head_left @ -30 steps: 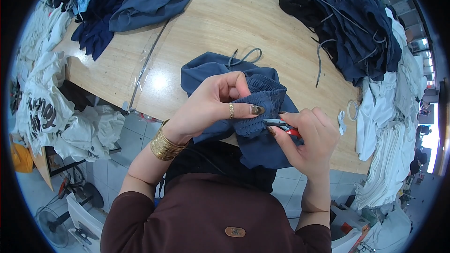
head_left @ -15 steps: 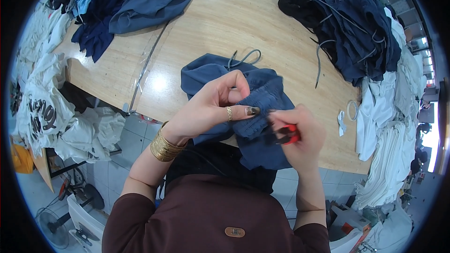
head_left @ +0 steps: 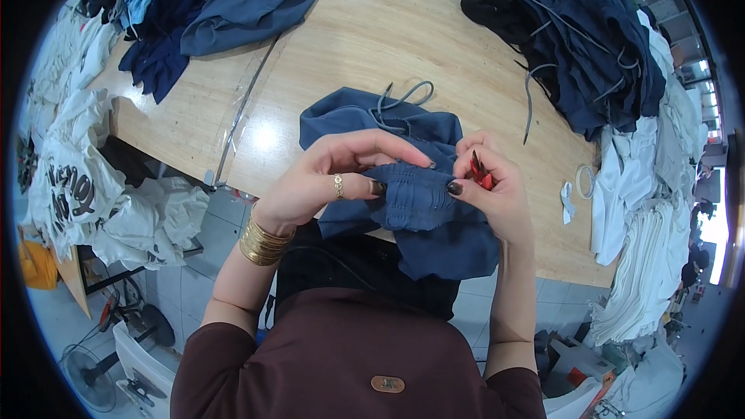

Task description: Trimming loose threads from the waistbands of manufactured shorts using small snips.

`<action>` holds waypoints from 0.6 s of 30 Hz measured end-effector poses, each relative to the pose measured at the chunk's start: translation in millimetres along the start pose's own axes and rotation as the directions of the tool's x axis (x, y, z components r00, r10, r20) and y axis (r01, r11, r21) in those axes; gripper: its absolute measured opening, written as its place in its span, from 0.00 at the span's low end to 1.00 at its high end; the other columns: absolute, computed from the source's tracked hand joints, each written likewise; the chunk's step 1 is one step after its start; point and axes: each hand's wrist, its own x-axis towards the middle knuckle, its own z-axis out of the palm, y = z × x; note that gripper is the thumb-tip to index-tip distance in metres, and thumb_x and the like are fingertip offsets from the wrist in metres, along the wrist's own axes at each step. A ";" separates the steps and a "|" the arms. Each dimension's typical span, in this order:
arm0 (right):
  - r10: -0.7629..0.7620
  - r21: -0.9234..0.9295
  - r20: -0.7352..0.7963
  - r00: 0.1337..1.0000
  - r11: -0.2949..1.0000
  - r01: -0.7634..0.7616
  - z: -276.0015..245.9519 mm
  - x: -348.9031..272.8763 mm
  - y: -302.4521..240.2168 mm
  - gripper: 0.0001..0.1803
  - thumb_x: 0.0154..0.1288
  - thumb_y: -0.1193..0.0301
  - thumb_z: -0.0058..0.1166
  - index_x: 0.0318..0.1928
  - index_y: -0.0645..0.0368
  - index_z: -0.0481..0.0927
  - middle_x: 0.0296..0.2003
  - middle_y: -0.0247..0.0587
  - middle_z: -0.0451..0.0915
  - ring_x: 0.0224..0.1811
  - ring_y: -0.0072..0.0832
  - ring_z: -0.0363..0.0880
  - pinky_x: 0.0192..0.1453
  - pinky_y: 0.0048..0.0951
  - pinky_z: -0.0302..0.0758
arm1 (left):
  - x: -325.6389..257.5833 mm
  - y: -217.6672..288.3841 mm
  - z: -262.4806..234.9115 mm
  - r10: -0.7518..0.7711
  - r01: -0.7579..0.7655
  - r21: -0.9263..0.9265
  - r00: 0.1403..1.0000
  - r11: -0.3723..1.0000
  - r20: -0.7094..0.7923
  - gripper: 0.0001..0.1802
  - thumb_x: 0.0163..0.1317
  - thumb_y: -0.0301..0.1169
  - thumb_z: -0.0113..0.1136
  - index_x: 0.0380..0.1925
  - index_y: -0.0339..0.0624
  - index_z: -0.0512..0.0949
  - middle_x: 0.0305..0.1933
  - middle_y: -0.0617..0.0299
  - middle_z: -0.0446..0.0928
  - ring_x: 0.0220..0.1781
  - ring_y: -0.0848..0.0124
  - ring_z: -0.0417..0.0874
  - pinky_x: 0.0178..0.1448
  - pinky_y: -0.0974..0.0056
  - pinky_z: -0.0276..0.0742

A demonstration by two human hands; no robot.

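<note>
A slate-blue garment (head_left: 450, 252) with a gathered elastic waistband (head_left: 415, 202) lies over the table's near edge, partly lifted between my hands. My left hand (head_left: 330, 171), with a ring and gold bangles, pinches the band at its left end between thumb and fingers. At the other end, my right hand (head_left: 500, 198) grips the band with its thumb on top. Small red-handled thread snips (head_left: 481, 174) are tucked in the right palm, dark tips pointing up and away from the cloth. A grey drawstring (head_left: 419, 101) loops out on the garment's far side.
Dark blue garments (head_left: 582, 39) with hanging cords are heaped at the far right, more blue garments (head_left: 248, 19) at the far left. White cloth piles (head_left: 640, 271) flank the wooden table (head_left: 372, 39). A pale band ring (head_left: 583, 182) and white scrap (head_left: 567, 203) lie at right.
My right hand has moved up and turned, now holding the band with the snips tucked in the palm. My left hand has shifted slightly left and down, and the waistband is spread between both hands.
</note>
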 end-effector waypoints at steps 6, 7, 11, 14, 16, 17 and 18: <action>-0.117 0.016 -0.143 0.983 0.993 0.121 3.6 0.3 -8.6 0.09 0.53 0.73 0.62 0.27 0.60 0.74 0.36 0.34 0.64 0.36 0.18 0.63 0.39 0.19 0.60 | 2.5 3.4 5.7 0.002 -0.001 0.033 1.000 0.999 -0.028 0.26 0.49 0.33 0.62 0.48 0.31 0.74 0.46 0.57 0.77 0.48 0.75 0.78 0.54 0.71 0.72; -0.143 -0.026 -0.147 0.979 0.990 0.140 4.0 -0.2 -9.8 0.09 0.53 0.74 0.62 0.27 0.60 0.74 0.36 0.34 0.64 0.36 0.18 0.62 0.39 0.19 0.60 | 2.9 2.9 6.7 0.002 -0.001 0.033 1.000 0.999 -0.029 0.26 0.49 0.33 0.62 0.48 0.31 0.74 0.46 0.57 0.77 0.48 0.75 0.78 0.54 0.71 0.72; -0.127 0.013 -0.208 0.970 0.991 0.133 5.0 -3.1 -12.9 0.08 0.53 0.73 0.61 0.27 0.59 0.73 0.36 0.34 0.64 0.35 0.18 0.62 0.38 0.18 0.59 | 2.2 -1.6 2.7 -0.034 0.028 0.154 0.999 0.988 0.040 0.21 0.52 0.27 0.67 0.46 0.34 0.75 0.41 0.64 0.79 0.41 0.80 0.77 0.48 0.74 0.74; -0.198 -0.044 -0.294 0.935 0.980 0.194 2.9 -4.8 -9.7 0.08 0.53 0.73 0.61 0.27 0.60 0.73 0.36 0.35 0.64 0.34 0.18 0.61 0.36 0.17 0.57 | 0.2 2.0 3.4 -0.067 0.057 0.181 0.997 0.982 0.046 0.16 0.53 0.26 0.66 0.42 0.34 0.76 0.39 0.65 0.79 0.40 0.82 0.77 0.45 0.75 0.75; -0.202 -0.056 -0.308 0.930 0.979 0.194 4.6 -4.8 -9.1 0.08 0.53 0.73 0.61 0.27 0.60 0.73 0.37 0.35 0.64 0.34 0.17 0.61 0.35 0.16 0.57 | -0.6 3.9 4.6 -0.078 0.077 0.066 0.997 0.995 0.013 0.13 0.55 0.25 0.64 0.41 0.34 0.76 0.38 0.67 0.78 0.39 0.83 0.75 0.45 0.75 0.73; -0.206 -0.068 -0.324 0.923 0.979 0.194 5.1 -4.6 -8.9 0.08 0.54 0.72 0.61 0.27 0.60 0.73 0.37 0.35 0.64 0.34 0.17 0.60 0.34 0.15 0.56 | 0.3 3.4 5.7 -0.077 0.076 0.066 0.997 0.995 0.012 0.13 0.55 0.25 0.64 0.41 0.34 0.76 0.38 0.67 0.78 0.39 0.83 0.75 0.45 0.75 0.73; -0.206 -0.069 -0.323 0.924 0.979 0.194 5.1 -4.8 -9.6 0.08 0.54 0.72 0.61 0.27 0.60 0.73 0.37 0.35 0.64 0.34 0.17 0.60 0.34 0.15 0.56 | 1.6 2.4 7.7 -0.046 0.047 0.084 0.999 0.995 -0.018 0.13 0.53 0.24 0.64 0.39 0.33 0.76 0.37 0.66 0.78 0.38 0.83 0.76 0.44 0.77 0.72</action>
